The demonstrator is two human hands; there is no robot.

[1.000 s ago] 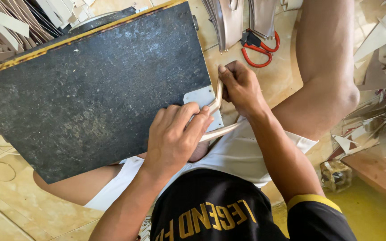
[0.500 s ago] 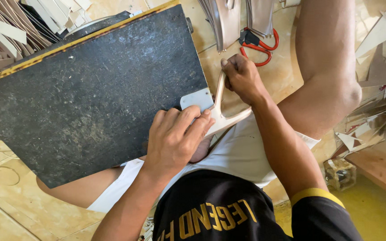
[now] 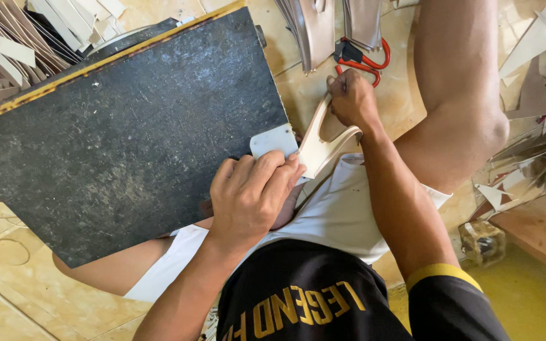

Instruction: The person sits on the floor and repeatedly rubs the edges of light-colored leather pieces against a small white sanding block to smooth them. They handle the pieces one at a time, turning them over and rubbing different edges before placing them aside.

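Since a second ago, the right hand [image 3: 351, 98] has moved up and away from the left hand [image 3: 254, 197], drawing the pale forked cut piece [image 3: 319, 144] out past the right edge of the dark cutting board [image 3: 121, 132], and the small pale grey template [image 3: 274, 140] now shows more of its face. That right hand is closed in a fist around the upper ends of the cut piece, knuckles up, with the wrist bent and the forearm running down and to the right towards a dark sleeve with a yellow cuff. The cut piece hangs between the two hands, its two arms spreading upward from a wider lower part that lies just beside the left fingertips [image 3: 292, 165].

At the board's lower right corner, the left hand lies palm down, fingers curled together and pressing on the near edge of the template; whether it grips anything underneath I cannot tell. Its forearm comes up from the bottom of the view. The board rests tilted across the person's lap, over white shorts [image 3: 342, 215]. Red-handled scissors [image 3: 363, 58] lie on the tiled floor [image 3: 7, 252] just above the right hand, and pale offcuts [image 3: 538, 76] are heaped at the right.
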